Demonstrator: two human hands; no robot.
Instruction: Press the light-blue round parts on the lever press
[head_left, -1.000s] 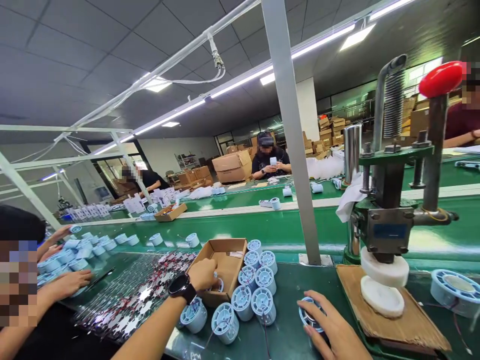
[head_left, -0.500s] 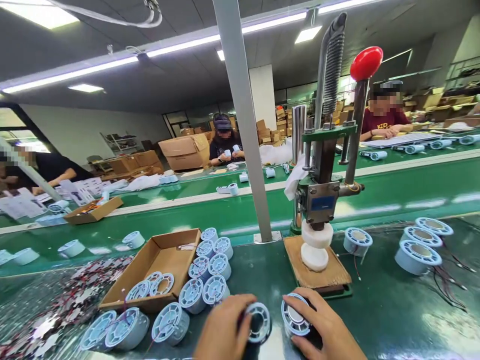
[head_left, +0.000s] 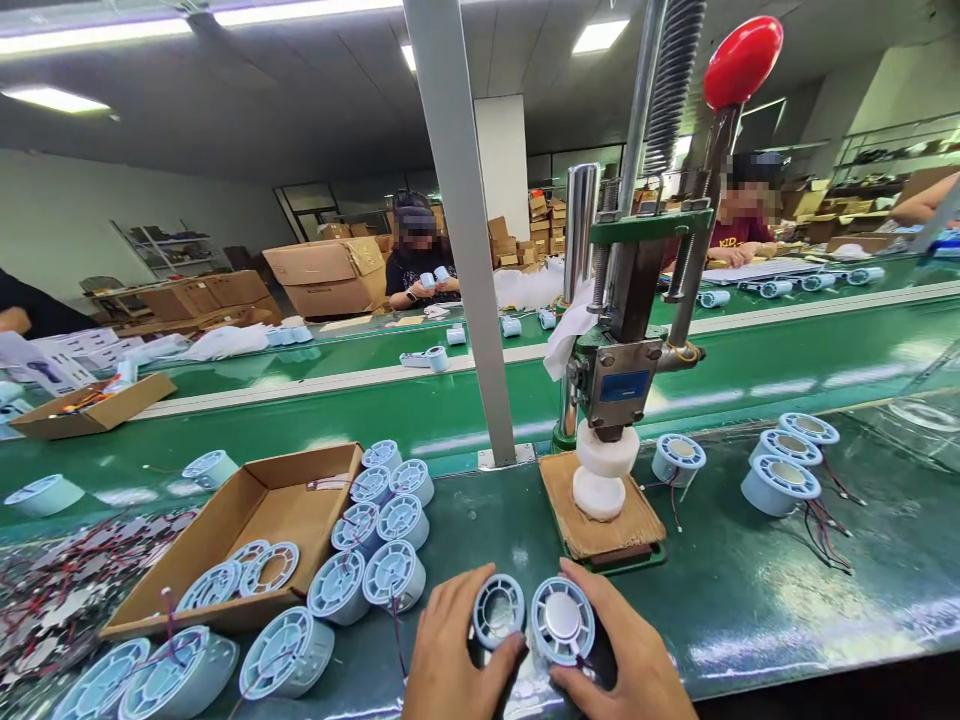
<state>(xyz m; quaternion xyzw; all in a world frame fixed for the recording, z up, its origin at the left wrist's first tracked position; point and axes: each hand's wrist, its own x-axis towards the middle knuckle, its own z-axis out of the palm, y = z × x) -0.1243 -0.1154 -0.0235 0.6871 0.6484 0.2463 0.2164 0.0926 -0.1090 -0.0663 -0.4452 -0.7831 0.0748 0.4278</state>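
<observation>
At the front of the bench, my left hand (head_left: pixel 461 645) is closed around a light blue spoked ring (head_left: pixel 498 612) with a see-through centre. My right hand (head_left: pixel 626 650) grips a light blue round housing (head_left: pixel 562 620) whose middle carries a silver disc. The two parts are side by side, close together, with their faces tilted up toward me. Just beyond them stands a hand press (head_left: pixel 622 380) with a red knob (head_left: pixel 744 62). Its white upper pad (head_left: pixel 607 450) hangs over a white lower pad (head_left: pixel 598 494) on a wooden base.
Left of my hands is a cardboard tray (head_left: pixel 300 500) holding loose blue rings, bordered by several blue housings (head_left: pixel 394 575) with wires. More housings (head_left: pixel 780 485) stand on the right. A grey post (head_left: pixel 472 250) rises beside the press. A green conveyor (head_left: pixel 360 405) runs behind; co-workers sit beyond it.
My hands have drawn the ring and the housing closer together and turned their faces more toward me. The camera view has shifted, moving the surroundings left in the picture.
</observation>
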